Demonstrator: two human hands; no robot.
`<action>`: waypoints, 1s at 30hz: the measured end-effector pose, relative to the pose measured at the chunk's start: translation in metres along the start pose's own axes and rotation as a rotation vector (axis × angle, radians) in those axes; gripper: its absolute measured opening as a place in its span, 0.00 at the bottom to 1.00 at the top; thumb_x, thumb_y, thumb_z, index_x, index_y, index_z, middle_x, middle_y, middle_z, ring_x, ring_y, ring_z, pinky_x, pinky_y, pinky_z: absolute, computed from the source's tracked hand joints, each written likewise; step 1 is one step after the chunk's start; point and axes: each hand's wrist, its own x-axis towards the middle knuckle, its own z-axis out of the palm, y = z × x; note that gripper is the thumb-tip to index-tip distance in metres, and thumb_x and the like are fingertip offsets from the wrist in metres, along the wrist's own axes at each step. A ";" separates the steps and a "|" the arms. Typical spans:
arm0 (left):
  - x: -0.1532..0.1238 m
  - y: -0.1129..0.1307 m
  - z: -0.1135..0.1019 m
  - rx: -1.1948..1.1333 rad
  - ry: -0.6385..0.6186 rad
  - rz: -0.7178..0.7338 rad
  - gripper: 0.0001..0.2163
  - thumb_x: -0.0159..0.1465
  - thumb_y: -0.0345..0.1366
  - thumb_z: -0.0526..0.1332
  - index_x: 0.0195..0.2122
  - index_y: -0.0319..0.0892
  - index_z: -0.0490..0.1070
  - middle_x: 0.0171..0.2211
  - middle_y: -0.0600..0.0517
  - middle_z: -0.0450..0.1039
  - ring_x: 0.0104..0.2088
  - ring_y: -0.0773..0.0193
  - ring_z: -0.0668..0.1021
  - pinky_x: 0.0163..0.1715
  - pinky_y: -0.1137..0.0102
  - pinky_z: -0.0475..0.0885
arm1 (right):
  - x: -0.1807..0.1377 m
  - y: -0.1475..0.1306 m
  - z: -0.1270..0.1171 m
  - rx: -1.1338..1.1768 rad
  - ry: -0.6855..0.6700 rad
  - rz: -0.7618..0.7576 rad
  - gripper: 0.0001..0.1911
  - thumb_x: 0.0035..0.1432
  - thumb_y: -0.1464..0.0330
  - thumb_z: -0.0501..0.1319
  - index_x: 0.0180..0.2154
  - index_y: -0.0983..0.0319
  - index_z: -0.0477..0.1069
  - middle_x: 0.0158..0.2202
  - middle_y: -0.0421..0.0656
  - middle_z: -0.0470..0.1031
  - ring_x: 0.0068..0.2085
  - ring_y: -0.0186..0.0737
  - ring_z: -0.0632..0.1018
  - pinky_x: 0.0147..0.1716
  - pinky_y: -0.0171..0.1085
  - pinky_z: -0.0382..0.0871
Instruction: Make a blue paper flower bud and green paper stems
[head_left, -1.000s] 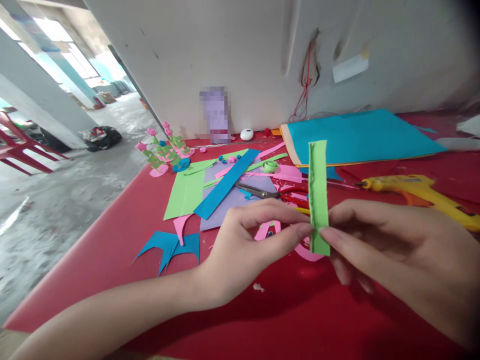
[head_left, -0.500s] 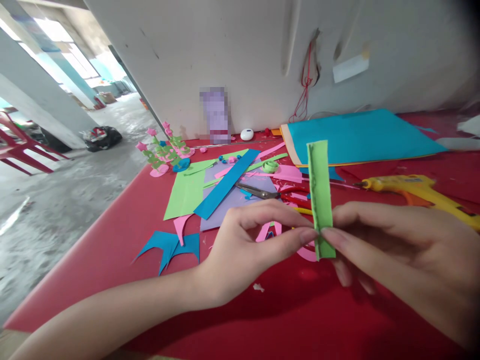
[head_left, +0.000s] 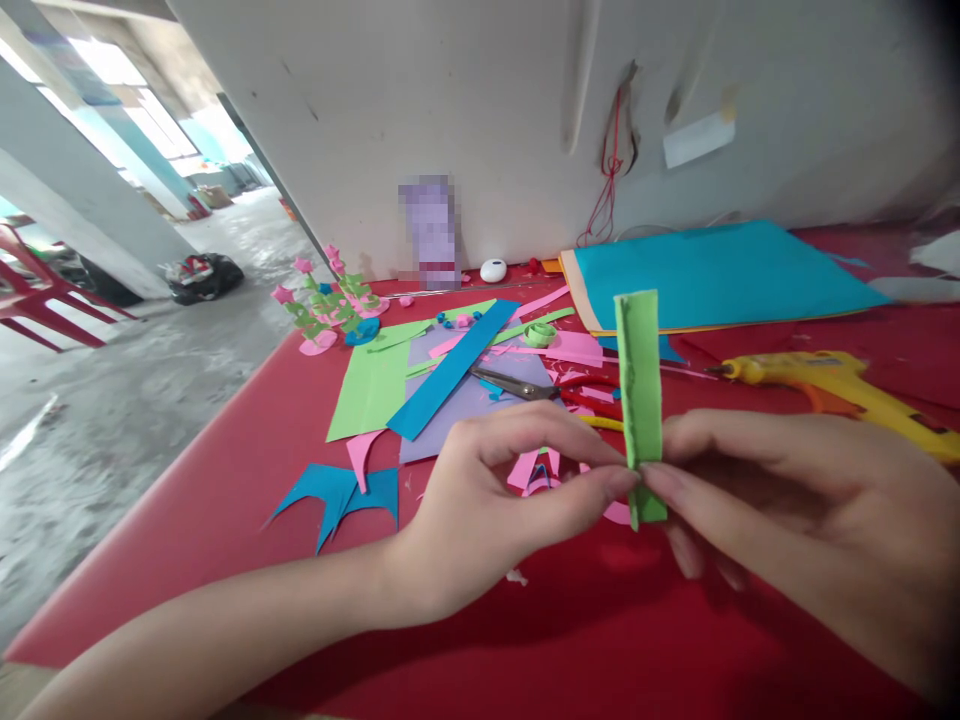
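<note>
A light green paper strip [head_left: 642, 390] stands upright between my hands, its left edge folded over lengthwise. My left hand [head_left: 510, 510] pinches the folded edge near the lower end between thumb and forefinger. From the right, my right hand [head_left: 780, 510] grips the same strip at about the same height, thumb in front and fingers partly hidden behind it. Behind the strip lie scissors [head_left: 517, 383] with red handles, partly covered by it. A blue paper strip [head_left: 454, 370] rests across green and purple sheets [head_left: 375, 385].
A yellow glue gun [head_left: 832, 370] lies at the right on the red table [head_left: 225, 480]. Blue sheets [head_left: 720, 280] are stacked at the back. Small paper flowers [head_left: 330, 300] stand at the left edge. Blue scraps [head_left: 337, 500] and a green paper coil [head_left: 539, 335] lie about.
The green strip and both hands have shifted down very slightly. Both hands keep their pinch on it, and the things on the table have stayed put.
</note>
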 end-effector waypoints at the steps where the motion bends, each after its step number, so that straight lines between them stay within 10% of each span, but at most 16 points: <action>1: 0.000 0.000 0.000 -0.003 -0.002 -0.004 0.04 0.54 0.24 0.63 0.26 0.39 0.74 0.27 0.52 0.74 0.29 0.67 0.75 0.31 0.73 0.71 | -0.001 0.000 0.000 0.000 0.012 0.002 0.09 0.52 0.65 0.57 0.21 0.52 0.69 0.10 0.29 0.68 0.09 0.30 0.68 0.05 0.27 0.59; 17: 0.000 -0.001 -0.002 0.135 0.016 0.131 0.02 0.54 0.27 0.65 0.28 0.39 0.78 0.27 0.53 0.76 0.31 0.70 0.76 0.34 0.80 0.72 | 0.003 0.000 -0.006 -0.103 -0.018 -0.115 0.07 0.51 0.68 0.59 0.23 0.52 0.70 0.12 0.29 0.68 0.13 0.27 0.68 0.10 0.25 0.59; 30: 0.003 0.001 -0.004 0.059 0.019 -0.033 0.02 0.56 0.29 0.64 0.26 0.41 0.74 0.26 0.56 0.72 0.30 0.71 0.73 0.32 0.76 0.69 | 0.002 0.001 -0.005 -0.015 -0.176 0.016 0.10 0.57 0.65 0.54 0.25 0.56 0.68 0.14 0.32 0.70 0.13 0.29 0.70 0.11 0.26 0.63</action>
